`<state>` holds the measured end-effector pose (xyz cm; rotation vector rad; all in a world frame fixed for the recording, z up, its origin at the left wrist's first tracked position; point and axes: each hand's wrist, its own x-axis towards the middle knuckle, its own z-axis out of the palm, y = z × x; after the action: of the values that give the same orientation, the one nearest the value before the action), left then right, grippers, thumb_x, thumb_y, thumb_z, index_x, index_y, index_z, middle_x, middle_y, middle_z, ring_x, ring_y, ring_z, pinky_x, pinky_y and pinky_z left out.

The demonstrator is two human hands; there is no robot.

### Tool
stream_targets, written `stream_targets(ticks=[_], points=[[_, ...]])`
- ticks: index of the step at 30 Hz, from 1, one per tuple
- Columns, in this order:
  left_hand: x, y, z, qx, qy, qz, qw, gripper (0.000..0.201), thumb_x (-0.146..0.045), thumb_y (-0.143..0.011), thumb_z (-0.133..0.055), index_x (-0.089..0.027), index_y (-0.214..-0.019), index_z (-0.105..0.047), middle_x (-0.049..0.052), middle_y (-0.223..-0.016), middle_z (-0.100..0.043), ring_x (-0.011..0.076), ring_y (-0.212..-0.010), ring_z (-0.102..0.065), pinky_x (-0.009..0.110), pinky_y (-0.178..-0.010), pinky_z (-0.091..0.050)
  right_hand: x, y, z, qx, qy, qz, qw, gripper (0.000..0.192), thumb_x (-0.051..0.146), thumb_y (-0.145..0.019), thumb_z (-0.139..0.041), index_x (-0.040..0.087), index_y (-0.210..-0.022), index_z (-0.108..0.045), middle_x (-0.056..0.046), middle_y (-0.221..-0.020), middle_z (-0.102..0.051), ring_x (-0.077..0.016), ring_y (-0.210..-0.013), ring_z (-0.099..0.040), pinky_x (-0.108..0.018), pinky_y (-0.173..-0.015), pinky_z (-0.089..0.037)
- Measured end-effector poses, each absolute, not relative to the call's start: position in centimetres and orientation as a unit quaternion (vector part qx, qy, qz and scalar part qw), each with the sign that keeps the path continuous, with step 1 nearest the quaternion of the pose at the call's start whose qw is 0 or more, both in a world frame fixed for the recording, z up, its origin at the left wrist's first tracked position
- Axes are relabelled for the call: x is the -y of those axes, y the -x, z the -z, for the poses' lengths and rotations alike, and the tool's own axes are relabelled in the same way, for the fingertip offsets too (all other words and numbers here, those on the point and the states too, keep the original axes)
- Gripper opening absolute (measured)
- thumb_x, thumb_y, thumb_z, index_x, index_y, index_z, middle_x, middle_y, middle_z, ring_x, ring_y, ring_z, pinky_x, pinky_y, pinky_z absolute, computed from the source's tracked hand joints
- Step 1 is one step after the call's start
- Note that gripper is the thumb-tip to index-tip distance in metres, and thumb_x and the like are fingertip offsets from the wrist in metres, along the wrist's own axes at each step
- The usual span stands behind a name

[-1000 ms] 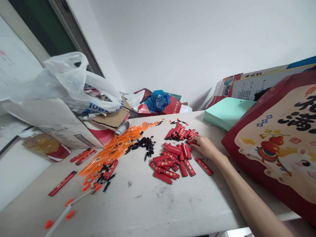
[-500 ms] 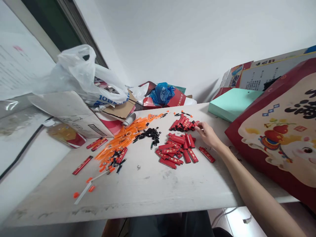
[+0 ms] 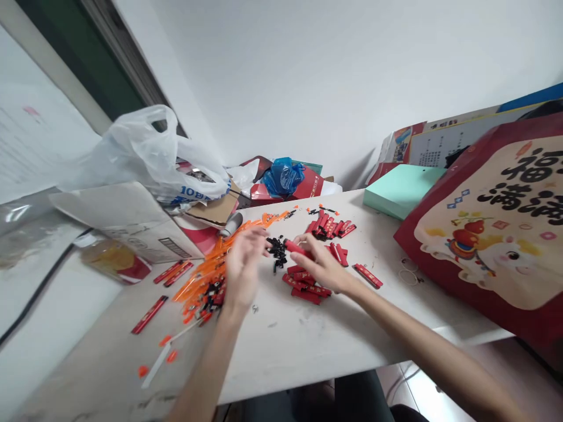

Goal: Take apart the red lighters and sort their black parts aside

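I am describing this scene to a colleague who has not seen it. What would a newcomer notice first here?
First, the two hands at the table's middle: the right hand holds a red casing, the left hand is blurred above the orange strips. Then the pile of red casings beneath them, small black parts between, and the big red gift bag at right.

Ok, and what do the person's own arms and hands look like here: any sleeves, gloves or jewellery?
Both hands are bare: no gloves on the left hand or the right hand. Both forearms are uncovered as far as the picture's lower edge, with no sleeve in view. No watch, bracelet or ring shows, though the left hand is motion-blurred, so small details there cannot be told.
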<state>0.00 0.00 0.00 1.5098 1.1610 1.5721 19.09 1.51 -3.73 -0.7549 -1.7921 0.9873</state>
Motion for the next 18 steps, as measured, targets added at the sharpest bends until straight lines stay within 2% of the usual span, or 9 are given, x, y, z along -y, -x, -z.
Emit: stream_targets(ticks=[3,6,10,13,15,18], points=[[-0.5,-1.5,3.0,-0.433,-0.538,-0.588,0.421,0.04,-0.044,-0.088,-0.073,-0.019,-0.118,-0.07,0.011,-0.119,-0.072,0.0238,-0.11,-0.068,0.032,-0.093,-0.055,-0.9,-17.0,4.8,0.714,0.306,-0.391,0.493,0.02,0.038,-0.105,-0.045,0.025,-0.121,-0.048,-0.006,-0.116,-0.061,-0.0203,-0.1,-0.061,-0.036,-0.09,-0.05],[-0.8,-2.2,5.5,-0.427,-0.492,-0.584,0.485,0.038,-0.043,-0.082,-0.08,-0.019,-0.111,-0.073,0.01,-0.11,-0.076,0.0239,-0.104,-0.071,0.031,-0.091,-0.055,-0.6,-16.6,6.2,0.699,0.344,-0.368,0.508,0.015,0.035,-0.106,-0.043,0.025,-0.117,-0.048,-0.007,-0.115,-0.06,-0.0207,-0.101,-0.061,-0.037,-0.092,-0.049],[-0.7,-2.3,6.3,-0.418,-0.509,-0.562,0.5,0.032,-0.038,-0.083,-0.079,-0.019,-0.108,-0.074,0.009,-0.113,-0.074,0.0245,-0.11,-0.068,0.03,-0.096,-0.053,-0.9,-17.3,7.3,0.73,0.353,-0.341,0.476,0.014,0.033,-0.106,-0.042,0.026,-0.117,-0.046,-0.008,-0.11,-0.062,-0.0215,-0.096,-0.062,-0.037,-0.086,-0.051],[-0.6,-2.2,5.8,-0.411,-0.471,-0.569,0.534,0.031,-0.039,-0.084,-0.079,-0.019,-0.107,-0.073,0.008,-0.115,-0.072,0.0232,-0.112,-0.065,0.028,-0.096,-0.051,-1.4,-17.9,7.5,0.76,0.37,-0.295,0.445,0.014,0.038,-0.104,-0.049,0.024,-0.105,-0.05,-0.006,-0.098,-0.064,-0.0205,-0.082,-0.06,-0.035,-0.074,-0.05],[-0.6,-1.9,5.2,-0.397,-0.426,-0.577,0.572,0.029,-0.04,-0.085,-0.077,-0.019,-0.104,-0.07,0.007,-0.108,-0.071,0.0197,-0.101,-0.066,0.026,-0.087,-0.052,-1.6,-18.1,7.3,0.769,0.373,-0.27,0.443,0.021,0.043,-0.098,-0.06,0.023,-0.099,-0.054,-0.005,-0.093,-0.065,-0.0191,-0.077,-0.06,-0.033,-0.071,-0.049],[-0.7,-1.0,4.4,-0.384,-0.381,-0.565,0.623,0.028,-0.043,-0.088,-0.073,-0.018,-0.099,-0.066,0.0,-0.077,-0.062,0.0102,-0.068,-0.056,0.019,-0.064,-0.046,-1.8,-18.5,6.9,0.742,0.369,-0.269,0.491,0.027,0.042,-0.093,-0.069,0.021,-0.106,-0.057,-0.005,-0.095,-0.068,-0.0179,-0.08,-0.062,-0.031,-0.073,-0.05]])
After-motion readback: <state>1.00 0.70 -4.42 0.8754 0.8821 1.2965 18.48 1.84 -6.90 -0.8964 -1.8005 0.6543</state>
